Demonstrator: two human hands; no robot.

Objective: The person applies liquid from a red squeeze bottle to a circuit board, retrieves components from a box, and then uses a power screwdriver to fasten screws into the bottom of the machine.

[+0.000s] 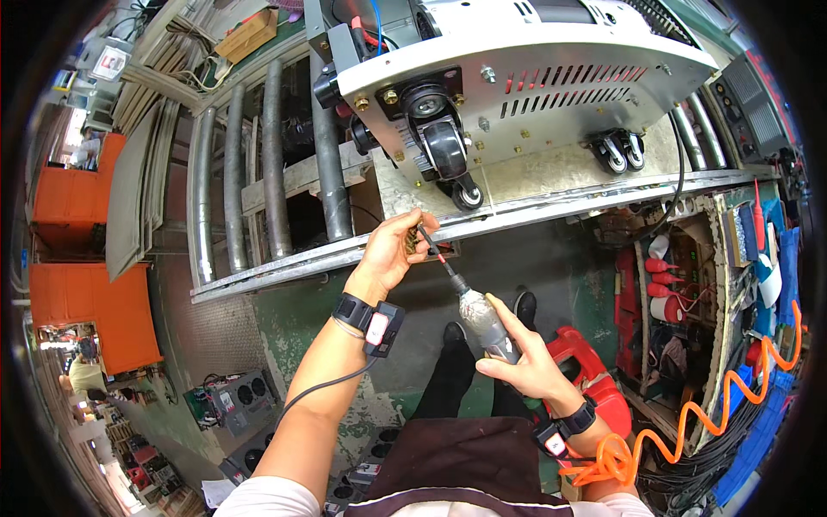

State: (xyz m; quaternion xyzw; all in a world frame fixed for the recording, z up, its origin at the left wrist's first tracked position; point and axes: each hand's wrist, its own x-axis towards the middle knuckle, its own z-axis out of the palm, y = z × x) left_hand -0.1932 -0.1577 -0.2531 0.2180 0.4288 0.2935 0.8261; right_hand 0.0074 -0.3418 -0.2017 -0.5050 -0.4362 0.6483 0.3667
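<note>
My right hand (525, 362) is wrapped round a grey air screwdriver (488, 323), partly covered in silvery wrapping, its bit pointing up and to the left. At the bit's tip, my left hand (392, 250) is closed with small brass-coloured screws (411, 245) in its fingers. Just beyond both hands lies a silver metal machine (551, 112) with slotted vents and gold-coloured bolts on the side facing me. A large black caster (444, 148) is fixed to it near the left end. Farther right sits a pair of smaller casters (617, 153).
The machine rests on a board over a roller conveyor (274, 164) with a metal front rail (551, 205). An orange coiled hose (706, 422) runs along my right side. A red plastic stool (594, 388) stands by my legs, and a tool shelf (672, 293) at the right.
</note>
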